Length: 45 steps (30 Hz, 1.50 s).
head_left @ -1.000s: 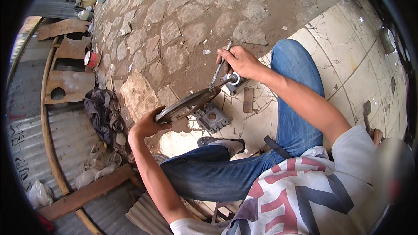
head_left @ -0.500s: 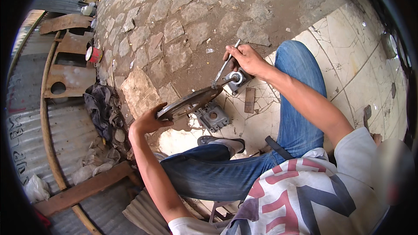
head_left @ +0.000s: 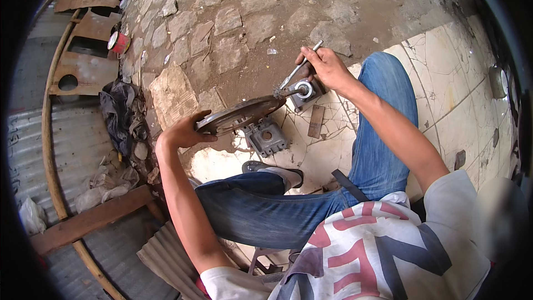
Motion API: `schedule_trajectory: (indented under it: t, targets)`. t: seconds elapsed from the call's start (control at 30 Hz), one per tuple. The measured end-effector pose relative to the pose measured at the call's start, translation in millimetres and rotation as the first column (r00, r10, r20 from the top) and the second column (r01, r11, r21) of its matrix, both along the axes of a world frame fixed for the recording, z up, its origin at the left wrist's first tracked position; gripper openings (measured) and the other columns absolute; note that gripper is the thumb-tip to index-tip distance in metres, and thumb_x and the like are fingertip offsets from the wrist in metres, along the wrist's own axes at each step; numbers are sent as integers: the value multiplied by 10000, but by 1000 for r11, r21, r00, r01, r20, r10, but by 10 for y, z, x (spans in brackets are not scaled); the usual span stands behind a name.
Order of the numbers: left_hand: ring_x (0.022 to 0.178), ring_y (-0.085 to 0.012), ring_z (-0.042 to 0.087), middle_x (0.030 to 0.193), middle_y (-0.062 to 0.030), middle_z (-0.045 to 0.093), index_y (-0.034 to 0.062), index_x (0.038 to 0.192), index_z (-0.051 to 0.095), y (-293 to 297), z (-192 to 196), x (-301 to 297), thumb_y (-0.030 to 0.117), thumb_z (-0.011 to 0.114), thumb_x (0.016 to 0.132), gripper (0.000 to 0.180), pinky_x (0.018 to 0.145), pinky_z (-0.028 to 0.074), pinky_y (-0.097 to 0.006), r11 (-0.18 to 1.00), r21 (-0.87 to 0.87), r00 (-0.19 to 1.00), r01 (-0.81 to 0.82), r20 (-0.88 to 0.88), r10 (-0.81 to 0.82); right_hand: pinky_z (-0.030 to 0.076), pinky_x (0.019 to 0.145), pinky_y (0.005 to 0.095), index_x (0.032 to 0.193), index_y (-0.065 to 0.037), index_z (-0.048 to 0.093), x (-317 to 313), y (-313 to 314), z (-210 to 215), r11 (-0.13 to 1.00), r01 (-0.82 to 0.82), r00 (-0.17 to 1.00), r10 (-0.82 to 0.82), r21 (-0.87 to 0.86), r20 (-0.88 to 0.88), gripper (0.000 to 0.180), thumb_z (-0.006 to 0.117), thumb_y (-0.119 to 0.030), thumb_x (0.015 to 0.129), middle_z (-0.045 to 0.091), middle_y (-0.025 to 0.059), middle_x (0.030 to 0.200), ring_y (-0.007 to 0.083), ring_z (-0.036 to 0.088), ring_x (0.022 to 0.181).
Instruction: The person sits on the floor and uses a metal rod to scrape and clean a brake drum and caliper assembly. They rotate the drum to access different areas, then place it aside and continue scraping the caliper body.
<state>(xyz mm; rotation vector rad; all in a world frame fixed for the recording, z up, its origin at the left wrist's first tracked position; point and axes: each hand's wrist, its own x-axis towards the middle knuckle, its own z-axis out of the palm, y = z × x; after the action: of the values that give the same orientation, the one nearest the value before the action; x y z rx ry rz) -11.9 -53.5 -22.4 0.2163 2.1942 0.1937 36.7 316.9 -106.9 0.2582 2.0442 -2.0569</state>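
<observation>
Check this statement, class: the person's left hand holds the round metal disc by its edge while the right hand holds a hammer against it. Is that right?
One thing is wrong. The right hand holds a thin metal-handled brush, not a hammer, with its bristle end at the far edge of the disc. The left hand does hold the disc by its edge. The head view shows this.

A red-rimmed tin (head_left: 118,42) sits far left by rusty cut-out metal plates (head_left: 78,72), dark rags (head_left: 117,112) nearer.
</observation>
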Motion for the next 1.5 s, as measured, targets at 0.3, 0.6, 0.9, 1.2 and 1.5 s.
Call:
schedule_trajectory:
  t: [0.3,0.6,0.9,1.2,1.5]
  targets:
    - [1133,-257,584,1230,-127,619,114,1439,369,87,70,-34,408,830,669,944,966,446,-330,1000,18,996,-6,86,4,503,621,230,1069,-44,646,200,-38,12,985,-167,985,168,-36,37,398,497,-401,979,623,26,842,73,593,695]
    - [1216,-313,524,1377,-173,488,139,1455,339,20,167,-10,551,757,695,960,1005,430,-369,1000,-27,1000,-10,-10,10,512,713,265,1095,17,633,356,-180,9,997,-40,996,34,-67,-77,393,459,-324,1007,662,79,832,119,624,763]
    - [981,-285,642,1050,-154,682,67,1166,642,-23,309,58,519,719,741,626,851,488,-368,994,-109,1000,2,-30,-5,533,761,287,1092,26,612,354,-235,61,998,-56,997,56,2,-50,403,438,-329,1012,689,103,893,185,685,861]
    - [904,-280,655,982,-157,694,43,1114,661,-1,269,9,503,712,753,587,790,496,-359,995,-102,999,21,-22,-23,535,753,289,1081,24,607,372,-210,-57,999,-30,997,31,12,-72,385,433,-312,1015,691,103,887,164,682,833]
    - [1142,-303,579,1273,-176,578,98,1383,452,-51,157,19,437,805,684,854,962,456,-356,1000,28,997,-9,-75,11,550,744,289,1083,19,611,345,-200,-64,987,11,1000,-12,-158,-5,374,471,-319,1001,674,108,932,149,670,791]
